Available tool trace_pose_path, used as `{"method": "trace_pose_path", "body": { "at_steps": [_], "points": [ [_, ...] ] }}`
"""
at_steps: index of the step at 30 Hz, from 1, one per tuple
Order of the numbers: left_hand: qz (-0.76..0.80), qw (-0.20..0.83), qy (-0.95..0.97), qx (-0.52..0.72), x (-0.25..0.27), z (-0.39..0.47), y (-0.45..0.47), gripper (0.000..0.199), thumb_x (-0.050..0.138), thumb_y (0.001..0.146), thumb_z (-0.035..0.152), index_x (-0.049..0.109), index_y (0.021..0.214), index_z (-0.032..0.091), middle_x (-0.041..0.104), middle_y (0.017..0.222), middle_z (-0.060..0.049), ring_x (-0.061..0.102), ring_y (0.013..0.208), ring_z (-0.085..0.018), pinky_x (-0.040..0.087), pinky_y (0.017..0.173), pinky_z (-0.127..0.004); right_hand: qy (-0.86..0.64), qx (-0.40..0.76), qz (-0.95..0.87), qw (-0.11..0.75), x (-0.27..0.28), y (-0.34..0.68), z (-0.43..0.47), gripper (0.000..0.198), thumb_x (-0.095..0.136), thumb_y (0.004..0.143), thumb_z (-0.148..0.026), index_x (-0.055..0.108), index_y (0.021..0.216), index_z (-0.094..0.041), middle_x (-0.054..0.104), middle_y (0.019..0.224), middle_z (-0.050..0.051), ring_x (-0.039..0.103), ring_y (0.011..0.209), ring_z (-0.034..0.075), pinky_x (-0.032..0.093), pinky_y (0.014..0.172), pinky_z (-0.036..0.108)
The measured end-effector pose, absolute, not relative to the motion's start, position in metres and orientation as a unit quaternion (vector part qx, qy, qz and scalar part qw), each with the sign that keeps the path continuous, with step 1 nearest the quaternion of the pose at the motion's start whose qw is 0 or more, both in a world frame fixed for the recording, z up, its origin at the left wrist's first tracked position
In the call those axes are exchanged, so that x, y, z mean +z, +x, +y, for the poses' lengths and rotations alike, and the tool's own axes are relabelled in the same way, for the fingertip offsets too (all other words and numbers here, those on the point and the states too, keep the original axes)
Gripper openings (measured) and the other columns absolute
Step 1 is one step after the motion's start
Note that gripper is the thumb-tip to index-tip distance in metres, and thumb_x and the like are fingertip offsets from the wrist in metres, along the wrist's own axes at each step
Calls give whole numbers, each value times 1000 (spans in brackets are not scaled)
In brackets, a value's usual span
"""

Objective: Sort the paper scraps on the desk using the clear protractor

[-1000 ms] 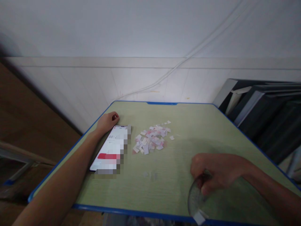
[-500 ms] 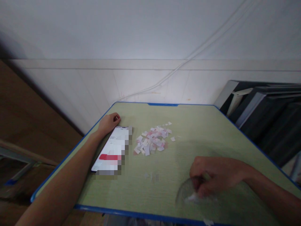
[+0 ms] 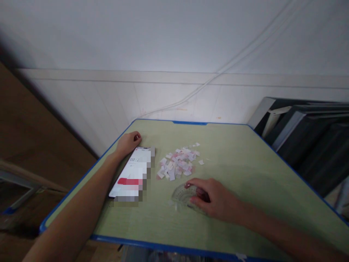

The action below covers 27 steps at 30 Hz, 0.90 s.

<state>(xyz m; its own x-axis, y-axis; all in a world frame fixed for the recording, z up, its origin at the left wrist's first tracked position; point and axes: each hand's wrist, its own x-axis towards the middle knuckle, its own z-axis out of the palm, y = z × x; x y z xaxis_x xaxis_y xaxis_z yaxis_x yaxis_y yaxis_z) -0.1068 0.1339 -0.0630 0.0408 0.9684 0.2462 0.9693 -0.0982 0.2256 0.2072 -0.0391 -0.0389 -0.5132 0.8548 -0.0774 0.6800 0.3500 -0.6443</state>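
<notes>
My right hand (image 3: 215, 198) grips a clear semicircular protractor (image 3: 181, 194), thumb and fingers closed around its right part. The protractor is low over the table, just in front of a pile of small white and pink paper scraps (image 3: 177, 163). A few pale scraps show by its lower left edge, partly seen through it. My left hand (image 3: 131, 141) rests at the table's left side with its fingers curled in and no object showing in them. Beside that hand and forearm lies a phone (image 3: 131, 171) with a lit screen, partly blurred out.
The light green table (image 3: 240, 153) has a blue rim. A white scrap (image 3: 241, 256) is at its front edge. Dark folder-like boards (image 3: 308, 134) lean at the right. A wall with a cable (image 3: 196, 87) stands behind, and a brown panel (image 3: 35, 120) at the left.
My right hand has moved left and away from me with the protractor, from the front right to the scraps near the middle. My left hand stays in place.
</notes>
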Motion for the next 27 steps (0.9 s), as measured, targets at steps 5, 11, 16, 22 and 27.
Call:
{"method": "trace_pose_path", "body": {
  "at_steps": [5, 11, 16, 22, 27],
  "points": [
    [-671, 0, -721, -172, -62, 133, -107, 22, 42, 76, 32, 58, 81, 18, 63, 75, -4, 54, 66, -16, 34, 56, -25, -412, 345, -838, 91, -34, 195, -62, 39, 58, 75, -28, 64, 112, -18, 64, 61, 2, 49, 51, 12, 34, 52, 23],
    [-667, -4, -724, -173, -62, 133, -108, 22, 42, 76, 33, 58, 81, 18, 62, 75, -4, 54, 66, -15, 34, 57, -25, -340, 357, -868, 56, -32, 198, -68, 39, 56, 78, -30, 61, 116, -21, 71, 84, 7, 60, 69, 18, 42, 66, 28],
    [-672, 0, -721, -169, -63, 134, -108, 23, 41, 76, 33, 58, 81, 18, 63, 75, -4, 54, 67, -16, 35, 57, -26, -353, 393, -842, 108, -33, 199, -63, 37, 57, 80, -30, 60, 116, -21, 69, 79, 4, 58, 66, 14, 42, 62, 23],
    [-674, -1, -720, -168, -63, 135, -108, 24, 41, 75, 34, 58, 82, 18, 63, 76, -4, 55, 68, -17, 35, 57, -26, -412, 332, -836, 145, -40, 187, -62, 33, 58, 80, -32, 63, 109, -18, 68, 67, 3, 55, 55, 13, 39, 57, 24],
    [-676, 0, -718, -165, -63, 135, -109, 25, 41, 75, 35, 59, 83, 19, 64, 77, -4, 56, 68, -17, 36, 57, -26, -331, 309, -886, 101, -41, 185, -65, 37, 58, 80, -39, 63, 111, -19, 70, 72, 5, 55, 57, 14, 39, 60, 26]
  ]
}}
